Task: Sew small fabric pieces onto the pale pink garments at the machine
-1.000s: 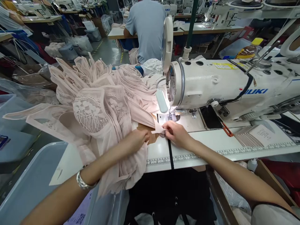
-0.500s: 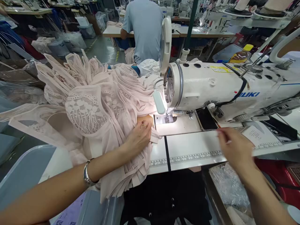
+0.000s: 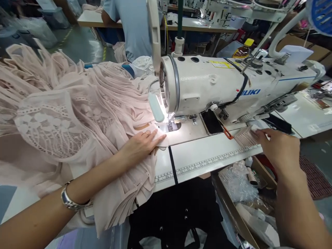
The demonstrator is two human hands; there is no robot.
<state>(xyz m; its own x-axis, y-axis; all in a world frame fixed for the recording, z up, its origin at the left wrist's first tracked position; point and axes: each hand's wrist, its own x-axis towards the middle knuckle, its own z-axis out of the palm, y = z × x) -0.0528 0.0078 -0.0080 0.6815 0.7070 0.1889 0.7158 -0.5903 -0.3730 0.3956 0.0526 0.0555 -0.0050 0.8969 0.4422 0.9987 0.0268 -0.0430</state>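
My left hand (image 3: 141,143) lies on pale pink lace-trimmed garments (image 3: 111,117), its index finger stretched along a fabric edge by the needle plate (image 3: 172,127). A ring and a silver bracelet are on that hand and wrist. Above the fabric edge stands the white sewing machine (image 3: 202,84), its lamp lit. At the right of the table, my right hand (image 3: 281,147) is closed, thumb and fingers pinched at a small white piece (image 3: 255,128). That piece is at the end of a stack of thin pinkish strips (image 3: 245,137); its kind is unclear.
A black phone-like slab (image 3: 212,122) and an orange-handled tool (image 3: 228,133) lie near the machine base. A printed ruler (image 3: 197,162) runs along the table's front edge. Below right is an open box (image 3: 243,204) of plastic and spools. Another person (image 3: 132,27) sits ahead.
My view has turned right. My right hand has moved right to the strips, where a handwritten card lay in view before. My left index finger has stretched out over the fabric edge.
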